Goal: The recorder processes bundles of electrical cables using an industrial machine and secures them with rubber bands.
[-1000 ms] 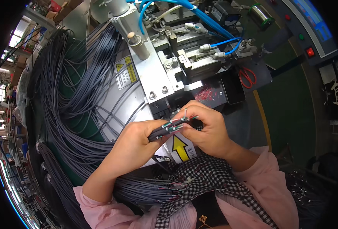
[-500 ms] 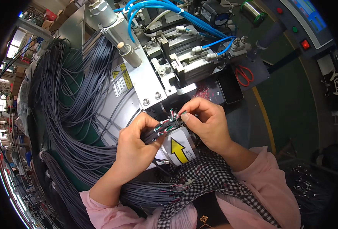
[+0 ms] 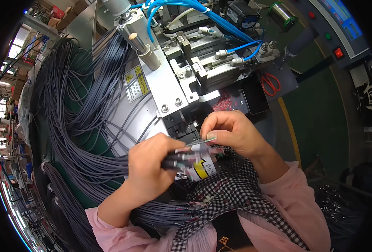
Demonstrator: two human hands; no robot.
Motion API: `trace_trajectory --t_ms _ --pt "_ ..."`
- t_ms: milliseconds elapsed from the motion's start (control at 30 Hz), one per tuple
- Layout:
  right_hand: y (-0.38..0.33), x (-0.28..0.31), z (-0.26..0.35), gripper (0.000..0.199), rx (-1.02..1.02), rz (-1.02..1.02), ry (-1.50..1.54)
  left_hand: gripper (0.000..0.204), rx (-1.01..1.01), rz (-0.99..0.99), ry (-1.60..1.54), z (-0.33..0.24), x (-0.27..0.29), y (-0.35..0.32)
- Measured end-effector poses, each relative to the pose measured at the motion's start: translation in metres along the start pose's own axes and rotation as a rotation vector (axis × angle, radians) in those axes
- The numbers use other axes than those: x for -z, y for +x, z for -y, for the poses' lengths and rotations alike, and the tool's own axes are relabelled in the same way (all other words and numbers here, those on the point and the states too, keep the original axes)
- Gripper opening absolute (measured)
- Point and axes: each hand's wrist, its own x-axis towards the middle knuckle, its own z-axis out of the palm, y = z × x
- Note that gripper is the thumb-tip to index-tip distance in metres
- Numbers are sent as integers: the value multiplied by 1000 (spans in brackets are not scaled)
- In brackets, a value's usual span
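My left hand (image 3: 150,166) is closed around a bundle of grey cables (image 3: 172,163). Their stripped ends, with thin coloured wires, point right and are blurred by motion. One cable (image 3: 196,143) stretches from this bundle across to my right hand (image 3: 236,134), whose thumb and forefinger pinch its wire end. Both hands are just in front of the black jaws (image 3: 185,130) of a metal bench machine (image 3: 173,90). Below the cable ends, a white cover (image 3: 211,168) with a yellow arrow is partly hidden.
Long grey cables (image 3: 68,122) heap over the left side of the bench, and another bunch (image 3: 165,210) lies by my lap. Blue air hoses (image 3: 219,21) run above the machine. Red scraps (image 3: 223,103) sit beside a black bin (image 3: 255,98). A control panel (image 3: 341,29) stands far right.
Both hands have come slightly nearer to me, away from the machine jaws. One cable now spans between them, while the bundle in my left hand has turned and blurs. The view has shifted slightly.
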Motion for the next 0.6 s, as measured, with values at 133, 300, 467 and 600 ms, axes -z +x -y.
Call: trace_trajectory --t_ms 133,300,467,600 --pt "0 1 1 3 -51 -110 -74 15 -425 17 493 3 4 3" --pt "0 -2 -8 6 98 -227 -438 12 -500 6 664 7 -5 5" --pt "5 -3 -16 8 129 -317 -614 15 -429 62 705 9 -9 11" --pt "10 0 -19 8 145 -321 -676 20 -363 95 691 10 -10 13"
